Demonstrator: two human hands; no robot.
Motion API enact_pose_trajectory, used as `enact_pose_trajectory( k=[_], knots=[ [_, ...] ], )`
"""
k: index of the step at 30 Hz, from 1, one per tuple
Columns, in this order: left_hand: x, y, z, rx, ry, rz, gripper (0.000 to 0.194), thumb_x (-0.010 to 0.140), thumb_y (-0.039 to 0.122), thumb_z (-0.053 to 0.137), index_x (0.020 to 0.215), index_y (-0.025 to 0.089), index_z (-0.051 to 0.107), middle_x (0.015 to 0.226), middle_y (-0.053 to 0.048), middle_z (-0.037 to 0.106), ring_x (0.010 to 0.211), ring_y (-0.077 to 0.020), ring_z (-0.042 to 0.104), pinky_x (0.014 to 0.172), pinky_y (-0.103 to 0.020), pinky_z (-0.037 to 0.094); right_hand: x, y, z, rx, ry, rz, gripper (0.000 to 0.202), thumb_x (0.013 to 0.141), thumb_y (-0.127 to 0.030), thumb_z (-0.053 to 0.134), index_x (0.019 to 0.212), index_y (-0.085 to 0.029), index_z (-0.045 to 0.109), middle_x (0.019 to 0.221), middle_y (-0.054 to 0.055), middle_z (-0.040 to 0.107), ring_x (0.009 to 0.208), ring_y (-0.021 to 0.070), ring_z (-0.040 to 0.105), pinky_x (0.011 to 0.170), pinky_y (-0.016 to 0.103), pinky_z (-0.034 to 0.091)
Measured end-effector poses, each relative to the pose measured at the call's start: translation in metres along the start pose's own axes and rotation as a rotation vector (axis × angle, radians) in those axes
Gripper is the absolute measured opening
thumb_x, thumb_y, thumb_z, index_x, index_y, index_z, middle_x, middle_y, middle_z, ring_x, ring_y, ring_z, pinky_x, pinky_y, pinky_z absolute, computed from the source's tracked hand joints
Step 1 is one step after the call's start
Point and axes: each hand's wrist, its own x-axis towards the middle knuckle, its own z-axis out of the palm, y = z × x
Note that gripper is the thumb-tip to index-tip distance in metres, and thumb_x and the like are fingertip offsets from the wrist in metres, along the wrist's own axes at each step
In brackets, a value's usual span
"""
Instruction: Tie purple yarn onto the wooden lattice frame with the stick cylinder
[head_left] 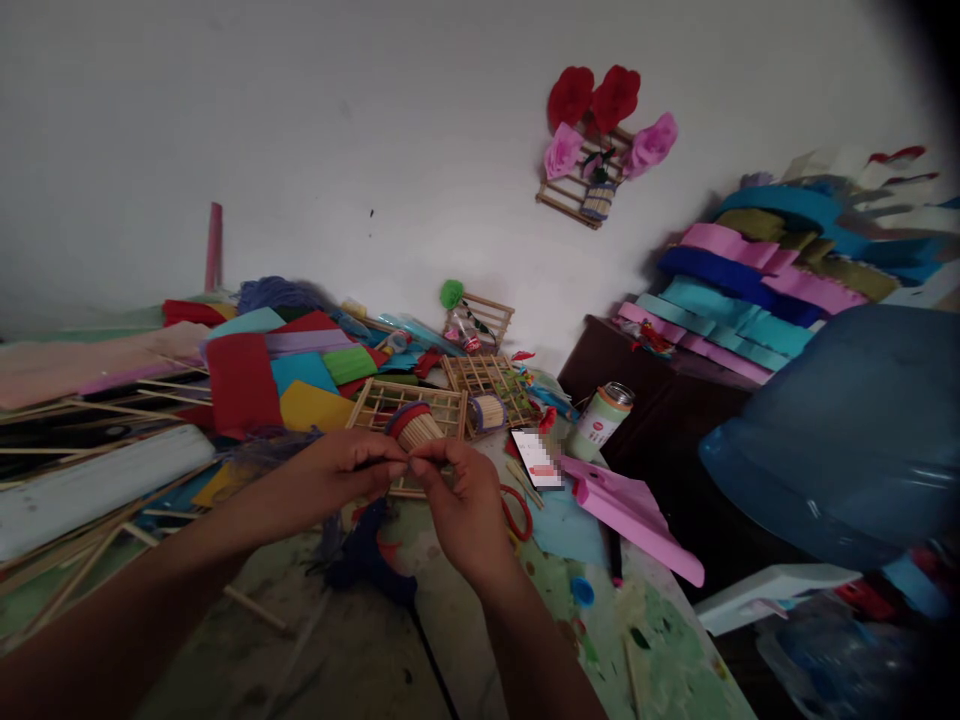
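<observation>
Pinching hands: left hand (341, 462) and right hand (466, 510) are meeting at the fingertips, thumbs and forefingers pressing narrowly; whether anything is being held between them is too small to tell.
Stick basket: the stick basket (417, 430) is lying tilted just beyond the fingertips, its red-and-blue end facing away to the left; whether it is touching them, I cannot tell.
Lattice: a wooden frame (417, 389) is lying behind and around the basket, so a forearm lunging forward could be knocking both askew.
Dark-blue tool: what is looking like a glue gun (367, 560) is resting just below the hands, between the forearms — if it is hot, a dropping wrist could be getting burned.
Black cord: the cord (433, 655) is trailing toward the wearer, past the right forearm; a sleeve or elbow catching it could be dragging the tool.
Right side: a phone (535, 458) and a jar (602, 422) are sitting beyond the right hand — a wide swing could be tipping the jar over.
</observation>
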Motion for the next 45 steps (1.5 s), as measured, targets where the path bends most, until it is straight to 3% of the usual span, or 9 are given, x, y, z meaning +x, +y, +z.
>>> enact_pose_trajectory(
  k=[6,11,18,23,28,31,35,40,45],
  knots=[
    [0.002,0.004,-0.001,-0.017,0.112,0.004,0.032,0.086,0.041,0.045,0.077,0.014,0.062,0.072,-0.002,0.058,0.070,-0.0145,0.053,0.064,-0.022,0.040,0.003,0.003,-0.002,0.163,0.086,0.036,0.014,0.074,-0.024,0.060,0.087,-0.017,0.062,0.084,0.003,0.064,0.081,0.0162,0.059,0.076,0.030,0.046],
    [0.003,0.007,0.005,-0.193,0.191,-0.044,0.029,0.084,0.041,0.047,0.081,0.015,0.060,0.075,-0.002,0.056,0.070,-0.0144,0.051,0.062,-0.022,0.040,0.005,0.003,-0.001,0.336,0.038,0.068,0.013,0.073,-0.024,0.062,0.085,-0.018,0.061,0.083,0.002,0.064,0.082,0.0168,0.061,0.076,0.031,0.046],
    [0.002,0.010,0.017,-0.516,0.074,-0.101,0.029,0.086,0.043,0.048,0.075,0.016,0.051,0.055,0.006,0.033,0.048,-0.0079,0.032,0.045,-0.020,0.023,0.003,0.002,-0.002,0.379,0.062,0.098,0.013,0.074,-0.026,0.064,0.084,-0.018,0.060,0.079,0.001,0.065,0.077,0.0162,0.061,0.074,0.030,0.046],
    [0.002,0.014,0.019,-0.605,0.068,-0.133,0.029,0.085,0.042,0.049,0.074,0.016,0.050,0.058,0.005,0.038,0.050,-0.0074,0.031,0.045,-0.020,0.021,0.004,0.007,-0.002,0.360,0.109,0.063,0.014,0.074,-0.026,0.064,0.085,-0.018,0.061,0.081,0.001,0.064,0.078,0.0152,0.059,0.075,0.029,0.045],
    [0.004,0.011,0.017,-0.570,0.105,-0.138,0.030,0.083,0.045,0.051,0.073,0.017,0.049,0.057,0.006,0.030,0.049,-0.0074,0.025,0.045,-0.020,0.018,0.009,0.015,-0.005,0.319,0.132,0.045,0.013,0.073,-0.026,0.063,0.084,-0.019,0.061,0.081,0.001,0.063,0.078,0.0153,0.058,0.074,0.029,0.045],
    [0.005,0.010,0.014,-0.541,0.136,-0.151,0.031,0.083,0.045,0.051,0.071,0.017,0.048,0.056,0.006,0.029,0.049,-0.0079,0.024,0.045,-0.021,0.017,0.016,0.022,-0.014,0.185,0.157,0.018,0.014,0.075,-0.027,0.061,0.086,-0.019,0.061,0.083,0.002,0.064,0.080,0.0164,0.059,0.077,0.031,0.045],
    [0.005,0.007,0.006,-0.515,0.254,-0.140,0.030,0.081,0.046,0.053,0.074,0.016,0.052,0.060,0.004,0.034,0.051,-0.0081,0.026,0.047,-0.020,0.020,0.024,0.041,-0.037,-0.285,0.141,0.033,0.017,0.079,-0.025,0.052,0.091,-0.017,0.061,0.090,0.008,0.066,0.086,0.0208,0.059,0.081,0.035,0.044],
    [0.003,0.000,-0.008,-0.553,0.339,-0.139,0.031,0.080,0.047,0.055,0.074,0.017,0.052,0.056,0.005,0.034,0.047,-0.0069,0.024,0.044,-0.020,0.017,-0.001,0.082,-0.053,-0.872,-0.108,0.225,0.028,0.075,-0.014,0.050,0.100,-0.010,0.062,0.100,0.016,0.063,0.100,0.0260,0.056,0.086,0.035,0.041],
    [0.000,-0.002,-0.018,-0.600,0.445,-0.143,0.025,0.079,0.042,0.058,0.078,0.017,0.055,0.053,0.005,0.036,0.042,-0.0062,0.026,0.040,-0.020,0.015,-0.042,0.116,-0.054,-1.000,-0.303,0.336,0.041,0.072,-0.010,0.049,0.112,-0.013,0.059,0.112,0.015,0.061,0.111,0.0246,0.053,0.092,0.031,0.038]
  ],
)
